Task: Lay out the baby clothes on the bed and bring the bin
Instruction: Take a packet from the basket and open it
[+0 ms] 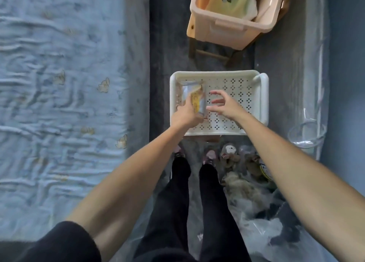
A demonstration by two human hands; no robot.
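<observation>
I am looking straight down at my own black-trousered legs (185,202) on a dark floor, both bare forearms reaching forward. Just right of my feet lies a heap of clear plastic bags (262,212) with soft toys inside. To my left runs the bed (59,103), covered in a wrinkled pale blue sheet with small yellow animal prints; I see no clothes on the part in view. In front of my toes sits a white perforated basket (237,88). My left hand (185,115) is inside its left half, fingers closed around a small pale packet (194,99) with a yellow label. My right hand (223,103) hovers above the basket's middle, fingers spread wide and holding nothing. Farther ahead, a peach plastic bin (227,26) rests on a low wooden stool (209,52), with yellow-green folded cloth (233,3) inside it.
</observation>
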